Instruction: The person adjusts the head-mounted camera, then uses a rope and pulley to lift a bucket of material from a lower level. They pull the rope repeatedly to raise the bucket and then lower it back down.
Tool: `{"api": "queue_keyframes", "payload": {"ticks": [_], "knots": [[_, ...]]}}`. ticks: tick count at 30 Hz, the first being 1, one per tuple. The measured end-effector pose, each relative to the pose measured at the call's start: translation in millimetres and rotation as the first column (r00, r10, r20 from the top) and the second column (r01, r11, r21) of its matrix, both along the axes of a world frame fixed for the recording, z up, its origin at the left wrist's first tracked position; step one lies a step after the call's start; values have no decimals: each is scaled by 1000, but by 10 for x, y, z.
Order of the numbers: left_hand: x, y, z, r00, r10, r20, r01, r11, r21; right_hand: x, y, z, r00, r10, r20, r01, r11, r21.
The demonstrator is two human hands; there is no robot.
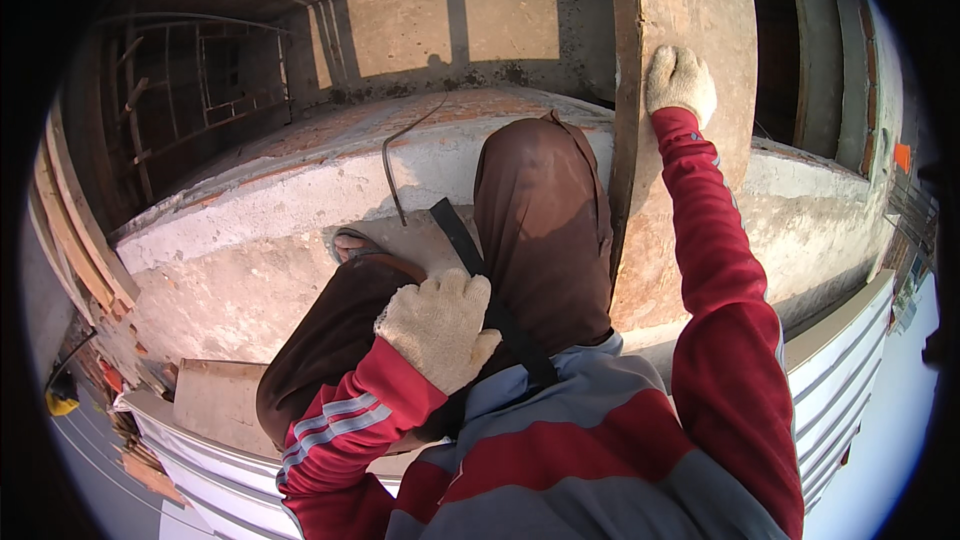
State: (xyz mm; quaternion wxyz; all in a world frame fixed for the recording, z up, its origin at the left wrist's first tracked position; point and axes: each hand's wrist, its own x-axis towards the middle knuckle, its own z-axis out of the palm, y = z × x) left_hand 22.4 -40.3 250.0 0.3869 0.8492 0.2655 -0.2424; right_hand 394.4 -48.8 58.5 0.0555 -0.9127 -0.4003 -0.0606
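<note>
My left hand (pixel 440 332), in a cream knitted glove, is in front of my bent legs. Its fingers are curled in and the thumb sticks out to the right; what they hold, if anything, is hidden. A black flat strap (pixel 470 250) runs slantwise just beside it. On the right, my outstretched arm brings my right hand (pixel 682 86), gloved the same way, against the face of an upright wooden board (pixel 690 0). These fingers look bent and closed, and I cannot see anything inside them.
A thin bent metal rod (pixel 390 165) leans by the rough plastered ledge (pixel 250 210). Beyond the ledge lies a lower, partly sunlit space (pixel 400 25). Timber strips (pixel 75 215) are at the left, white ribbed sheeting (pixel 845 360) at the lower right.
</note>
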Motion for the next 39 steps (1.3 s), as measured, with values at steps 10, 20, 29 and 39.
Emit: {"api": "queue_keyframes", "payload": {"ticks": [10,20,29,39], "knots": [[2,-16,-12,999,-8,32,7,999,50,-4,4,6,1000,4,10,-4,1000,9],[18,-13,-13,1000,-13,-10,13,999,29,8,-4,-3,1000,11,8,-11,1000,17],[14,-5,-9,1000,-7,-13,7,1000,17,0,0,10,1000,7,3,-7,1000,15],[7,9,-12,1000,-3,-7,3,1000,9,12,-4,-5,1000,10,-3,-10,1000,16]]}}
